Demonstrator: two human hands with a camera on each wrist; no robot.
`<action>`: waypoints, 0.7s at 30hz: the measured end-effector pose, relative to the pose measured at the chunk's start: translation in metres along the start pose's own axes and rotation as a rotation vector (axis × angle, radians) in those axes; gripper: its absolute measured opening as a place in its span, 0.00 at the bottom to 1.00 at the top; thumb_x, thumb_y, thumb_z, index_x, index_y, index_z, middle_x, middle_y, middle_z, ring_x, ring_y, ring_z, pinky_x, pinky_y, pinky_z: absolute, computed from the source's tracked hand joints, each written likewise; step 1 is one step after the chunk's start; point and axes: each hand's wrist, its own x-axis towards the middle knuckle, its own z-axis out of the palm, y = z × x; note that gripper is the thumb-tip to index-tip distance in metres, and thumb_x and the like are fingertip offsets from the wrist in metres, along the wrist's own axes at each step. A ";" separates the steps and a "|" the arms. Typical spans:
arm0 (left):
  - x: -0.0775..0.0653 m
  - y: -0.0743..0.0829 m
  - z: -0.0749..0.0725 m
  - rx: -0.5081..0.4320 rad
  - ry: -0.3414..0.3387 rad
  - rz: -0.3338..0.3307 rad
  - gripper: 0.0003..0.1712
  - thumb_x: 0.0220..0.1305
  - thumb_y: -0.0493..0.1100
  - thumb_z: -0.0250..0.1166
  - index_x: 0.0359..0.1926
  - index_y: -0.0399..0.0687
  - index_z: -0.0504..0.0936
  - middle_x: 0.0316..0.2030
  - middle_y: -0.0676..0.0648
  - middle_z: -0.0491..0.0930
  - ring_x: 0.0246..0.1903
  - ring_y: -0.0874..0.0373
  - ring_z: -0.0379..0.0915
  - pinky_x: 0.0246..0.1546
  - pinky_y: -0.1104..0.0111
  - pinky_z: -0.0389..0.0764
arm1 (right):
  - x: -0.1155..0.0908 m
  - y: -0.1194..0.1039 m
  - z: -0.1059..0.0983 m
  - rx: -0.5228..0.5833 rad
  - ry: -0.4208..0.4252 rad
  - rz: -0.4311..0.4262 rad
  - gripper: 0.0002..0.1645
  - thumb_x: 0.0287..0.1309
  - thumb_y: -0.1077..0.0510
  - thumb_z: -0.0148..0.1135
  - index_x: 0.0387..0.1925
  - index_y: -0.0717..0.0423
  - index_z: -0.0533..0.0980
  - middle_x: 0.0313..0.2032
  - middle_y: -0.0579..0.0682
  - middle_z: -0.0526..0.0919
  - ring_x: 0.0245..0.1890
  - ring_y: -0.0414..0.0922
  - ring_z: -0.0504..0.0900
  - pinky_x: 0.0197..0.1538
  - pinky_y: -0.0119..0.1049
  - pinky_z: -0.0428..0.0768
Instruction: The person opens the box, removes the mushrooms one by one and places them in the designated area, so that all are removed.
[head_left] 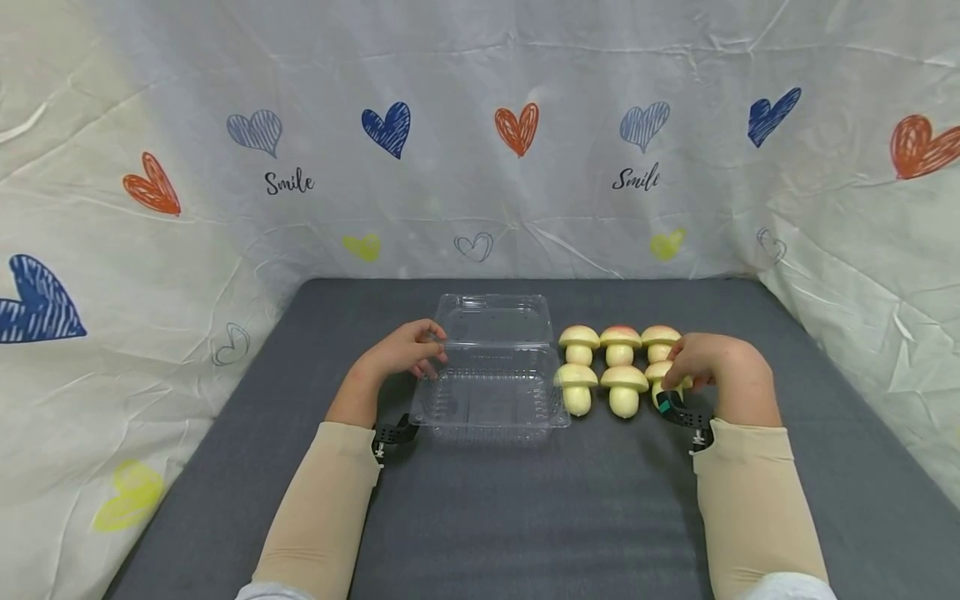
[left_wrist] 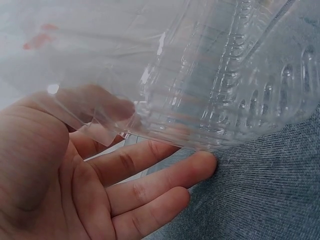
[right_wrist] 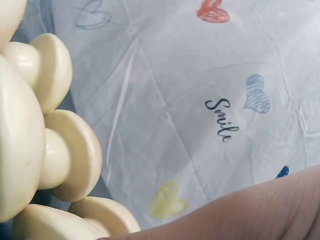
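A clear plastic clamshell box lies opened on the table, its lid folded back to the far side. My left hand is at the box's left edge. In the left wrist view, its thumb and index finger show through the clear plastic, while the other fingers extend loosely along the rim. To the right of the box, pale yellow mushrooms stand in two rows of three. My right hand holds the near-row right mushroom with its fingertips, partly hiding it.
The near left mushroom stands right at the box's right rim. Dark grey cloth covers the table. A white curtain printed with hearts hangs behind and along both sides. Each wrist wears a black strap.
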 end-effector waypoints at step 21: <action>-0.042 0.037 -0.019 0.475 0.495 0.067 0.35 0.80 0.57 0.52 0.77 0.43 0.61 0.71 0.33 0.64 0.71 0.36 0.60 0.64 0.42 0.66 | 0.010 -0.068 0.024 -0.156 0.812 -0.449 0.29 0.74 0.56 0.49 0.71 0.64 0.67 0.65 0.67 0.71 0.64 0.66 0.69 0.61 0.65 0.69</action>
